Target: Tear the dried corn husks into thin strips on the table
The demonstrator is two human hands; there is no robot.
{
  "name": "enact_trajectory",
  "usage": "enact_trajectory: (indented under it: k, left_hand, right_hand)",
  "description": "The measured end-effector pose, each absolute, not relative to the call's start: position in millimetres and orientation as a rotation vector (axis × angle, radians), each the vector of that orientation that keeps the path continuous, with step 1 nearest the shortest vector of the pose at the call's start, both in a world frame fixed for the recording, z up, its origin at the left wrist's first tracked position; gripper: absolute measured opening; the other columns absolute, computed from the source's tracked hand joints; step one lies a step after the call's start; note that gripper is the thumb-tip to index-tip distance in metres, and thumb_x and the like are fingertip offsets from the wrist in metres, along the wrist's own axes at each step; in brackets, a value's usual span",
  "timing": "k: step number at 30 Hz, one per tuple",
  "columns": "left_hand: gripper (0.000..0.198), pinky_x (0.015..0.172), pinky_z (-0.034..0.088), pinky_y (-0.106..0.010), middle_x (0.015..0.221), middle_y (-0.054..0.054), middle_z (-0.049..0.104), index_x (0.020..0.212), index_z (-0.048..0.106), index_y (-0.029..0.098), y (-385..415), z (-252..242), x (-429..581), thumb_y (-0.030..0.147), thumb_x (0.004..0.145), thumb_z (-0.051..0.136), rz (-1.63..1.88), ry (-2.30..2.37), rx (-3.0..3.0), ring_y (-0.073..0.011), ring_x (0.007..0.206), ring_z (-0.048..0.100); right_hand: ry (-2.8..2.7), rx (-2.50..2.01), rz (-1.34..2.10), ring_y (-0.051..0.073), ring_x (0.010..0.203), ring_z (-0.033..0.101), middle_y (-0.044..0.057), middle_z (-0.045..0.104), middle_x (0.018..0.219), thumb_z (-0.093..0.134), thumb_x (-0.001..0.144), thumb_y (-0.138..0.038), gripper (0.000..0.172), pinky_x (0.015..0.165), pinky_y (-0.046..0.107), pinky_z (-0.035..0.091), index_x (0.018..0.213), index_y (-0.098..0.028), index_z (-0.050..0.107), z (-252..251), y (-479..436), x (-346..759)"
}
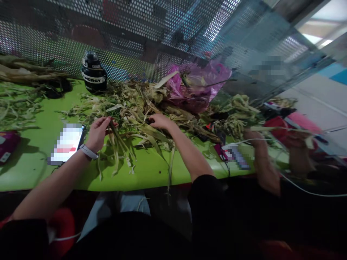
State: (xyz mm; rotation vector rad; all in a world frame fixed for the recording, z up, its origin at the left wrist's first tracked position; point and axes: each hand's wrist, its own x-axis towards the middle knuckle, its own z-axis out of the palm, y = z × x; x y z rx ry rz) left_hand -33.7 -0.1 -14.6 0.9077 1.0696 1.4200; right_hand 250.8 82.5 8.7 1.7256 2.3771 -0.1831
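Dried corn husks lie in a tangled pile across the green table, mixed with thin pale strands. My left hand, with a white band at the wrist, is closed on a bunch of long pale green husk strips that hang down toward the table's front edge. In the middle of the pile, my right hand has its fingers curled down among the husks. Its fingertips are partly hidden, so what they grip cannot be made out.
A phone with a lit screen lies left of my left hand. Behind the pile stand a dark bottle and a pink plastic bag. At right, a co-worker's hands handle husks near a second phone and a white cable. A perforated metal panel rises behind.
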Motion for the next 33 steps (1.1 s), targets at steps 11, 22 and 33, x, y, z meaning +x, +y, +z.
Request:
enact_trajectory:
  k: [11,22,33]
  left_hand:
    - [0.038,0.069,0.048,-0.025,0.098,-0.009,0.074,0.095,0.071,0.015,-4.1,-17.2,-35.5,0.042,0.070,0.077,1.251,0.955,1.008,-0.0164,0.085,0.063]
    - [0.049,0.058,0.044,-0.022,0.094,-0.007,0.074,0.095,0.071,0.015,-5.8,-16.3,-37.0,0.045,0.059,0.085,1.265,0.986,0.934,-0.0151,0.076,0.063]
    - [0.035,0.063,0.051,-0.025,0.074,0.000,0.068,0.084,0.064,0.015,-6.7,-18.5,-33.0,0.028,0.059,0.085,1.274,0.928,0.917,-0.0109,0.065,0.061]
  right_hand:
    - [2.163,1.691,0.125,0.031,0.111,0.065,0.021,0.069,0.118,0.063,0.077,-0.021,0.037,0.086,0.034,0.051,0.112,-0.011,0.070,33.1,88.7,225.8]
    - [2.011,1.673,0.167,0.025,0.096,0.068,0.015,0.073,0.108,0.064,0.078,-0.027,0.031,0.070,0.027,0.046,0.106,-0.017,0.071,85.6,43.1,271.6]
    - [2.484,1.899,-1.405,0.013,0.066,0.057,0.004,0.068,0.078,0.067,0.069,-0.055,0.044,0.060,0.025,0.043,0.088,-0.016,0.061,51.7,-11.4,285.2]
